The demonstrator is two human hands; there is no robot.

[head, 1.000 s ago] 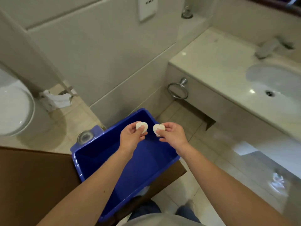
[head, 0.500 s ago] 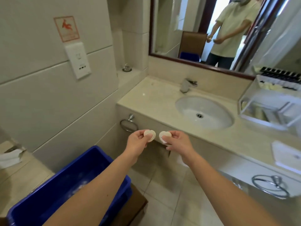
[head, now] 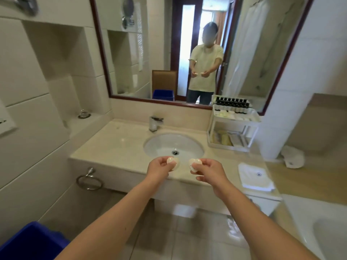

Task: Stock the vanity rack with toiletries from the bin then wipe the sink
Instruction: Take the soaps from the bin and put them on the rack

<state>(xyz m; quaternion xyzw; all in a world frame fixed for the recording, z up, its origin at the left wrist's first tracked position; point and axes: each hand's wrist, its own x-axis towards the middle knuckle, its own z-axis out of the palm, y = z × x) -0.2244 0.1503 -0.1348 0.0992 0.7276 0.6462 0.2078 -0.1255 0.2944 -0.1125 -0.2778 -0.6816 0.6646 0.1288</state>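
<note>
No lettering can be read anywhere in this bathroom. A small dark emblem sits on the folded white towel (head: 255,178) on the counter (head: 116,145), too small to make out. A similar mark on the white cloth (head: 293,156) further right is equally unclear. The dark bottles (head: 231,105) atop the rack (head: 244,122) show no legible labels.

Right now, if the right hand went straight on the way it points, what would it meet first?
Probably the sink. The right hand, pinching a soap, points forward and slightly left over the counter edge; its height is unclear, so it may pass above the basin.
</note>
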